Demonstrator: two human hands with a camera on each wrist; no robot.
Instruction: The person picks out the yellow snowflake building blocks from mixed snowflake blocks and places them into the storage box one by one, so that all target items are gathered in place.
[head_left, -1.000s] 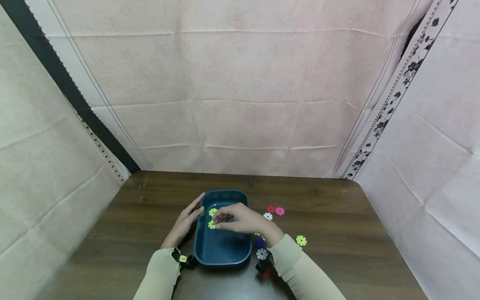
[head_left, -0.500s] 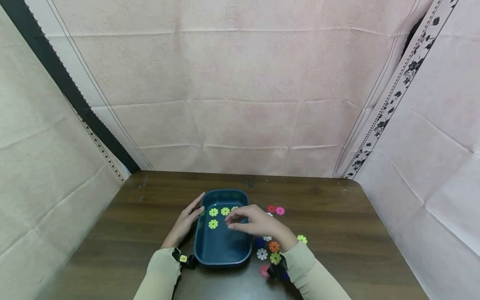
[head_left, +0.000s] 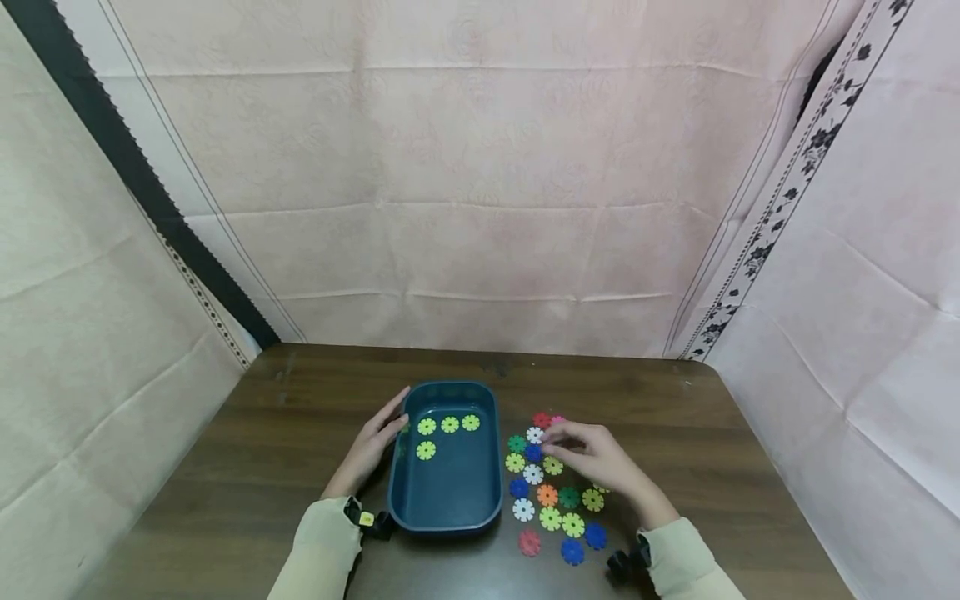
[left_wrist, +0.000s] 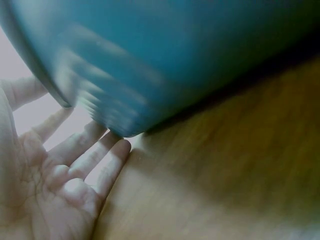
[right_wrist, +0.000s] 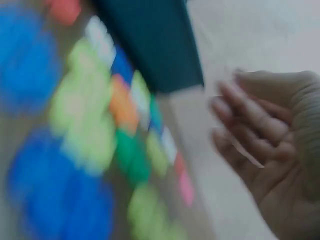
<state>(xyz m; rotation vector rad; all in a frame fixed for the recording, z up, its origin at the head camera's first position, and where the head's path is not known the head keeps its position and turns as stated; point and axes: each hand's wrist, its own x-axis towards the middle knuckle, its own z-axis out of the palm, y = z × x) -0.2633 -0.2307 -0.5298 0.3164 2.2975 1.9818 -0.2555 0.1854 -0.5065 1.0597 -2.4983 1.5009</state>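
Observation:
A dark blue rectangular tray stands on the table. Inside it lie several yellow-green flower-shaped pieces, most in a row with one below. My left hand rests against the tray's left side, and in the left wrist view its extended fingers touch the outer wall. My right hand is above the loose flower pieces to the right of the tray. Its fingers are loosely bent in the right wrist view, with nothing visible between them.
Loose flower pieces lie right of the tray: an orange one, a red-pink one, a blue one, a white one and several others. The brown wooden table meets hanging pale cloth at the back and sides.
My right hand has moved from over the tray rightward to the loose pieces. Yellow-green pieces it covered earlier in the tray now show. The left hand has stayed at the tray.

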